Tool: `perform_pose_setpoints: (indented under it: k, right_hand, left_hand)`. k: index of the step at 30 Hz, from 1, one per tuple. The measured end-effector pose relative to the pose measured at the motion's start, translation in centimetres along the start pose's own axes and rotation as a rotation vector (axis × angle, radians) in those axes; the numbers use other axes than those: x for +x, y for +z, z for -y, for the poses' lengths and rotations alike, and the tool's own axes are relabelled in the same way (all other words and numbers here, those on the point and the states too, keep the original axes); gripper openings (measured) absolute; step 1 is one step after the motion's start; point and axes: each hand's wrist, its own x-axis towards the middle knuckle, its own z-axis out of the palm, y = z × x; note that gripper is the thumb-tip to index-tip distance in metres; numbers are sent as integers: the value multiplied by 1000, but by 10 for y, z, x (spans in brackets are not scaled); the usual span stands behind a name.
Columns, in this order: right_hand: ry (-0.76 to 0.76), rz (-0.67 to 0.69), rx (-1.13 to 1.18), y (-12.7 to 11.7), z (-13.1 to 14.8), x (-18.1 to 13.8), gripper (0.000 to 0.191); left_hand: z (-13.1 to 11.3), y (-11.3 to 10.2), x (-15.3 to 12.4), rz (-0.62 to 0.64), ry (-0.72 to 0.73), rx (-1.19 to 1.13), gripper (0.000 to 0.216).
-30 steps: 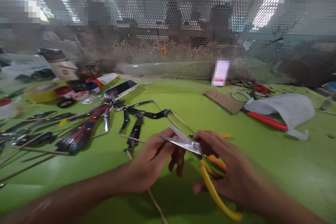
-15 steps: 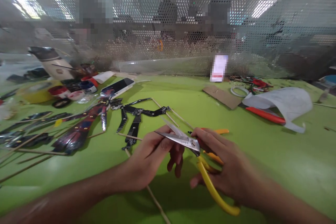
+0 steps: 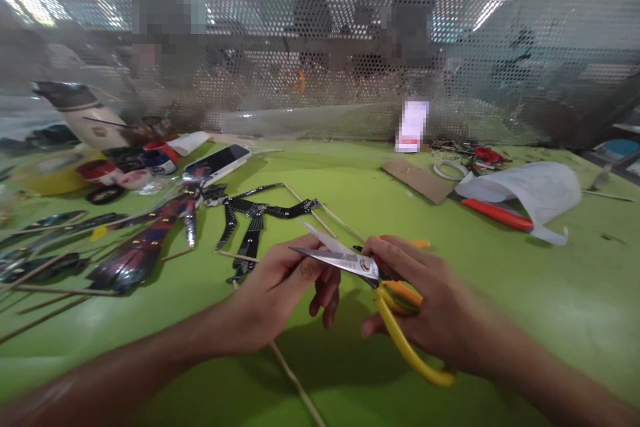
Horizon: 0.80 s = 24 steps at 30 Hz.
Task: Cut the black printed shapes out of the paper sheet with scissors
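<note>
My right hand (image 3: 435, 307) grips yellow-handled scissors (image 3: 355, 264), their blades parted and pointing left. My left hand (image 3: 285, 287) is closed at the blades, thumb and forefinger pinched beside them; whatever they pinch is hidden. Orange-and-red handles (image 3: 407, 292) of another tool show behind my right hand; I cannot tell whether it rests on the table. Just beyond my left hand lies a flat black jointed figure (image 3: 255, 210) with thin sticks on its limbs. A thin stick (image 3: 297, 383) runs toward the front edge from under my left wrist.
Left on the green table (image 3: 500, 320) are a dark red figure (image 3: 145, 243), several sticks, paint pots (image 3: 160, 159), a tape roll (image 3: 55, 170) and a phone (image 3: 220, 163). On the right are cardboard (image 3: 417, 180), a white sheet (image 3: 535, 187) and a red-handled tool (image 3: 497, 215). A perforated screen (image 3: 260, 83) stands behind.
The whole view has shifted slightly, so things appear a little further left and higher. My hands and the scissors keep nearly the same pose.
</note>
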Motion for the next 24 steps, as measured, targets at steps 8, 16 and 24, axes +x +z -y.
perform_pose_setpoints:
  k: [8, 16, 24]
  right_hand:
    - [-21, 0, 9, 0, -2, 0, 50]
    - [-29, -26, -10, 2, -4, -2, 42]
    - [68, -65, 1, -4, -2, 0, 46]
  left_hand:
    - [-4, 0, 2, 22, 8, -37, 29]
    - [-5, -3, 0, 32, -70, 1, 33]
    - [-7, -5, 2, 22, -76, 107, 34]
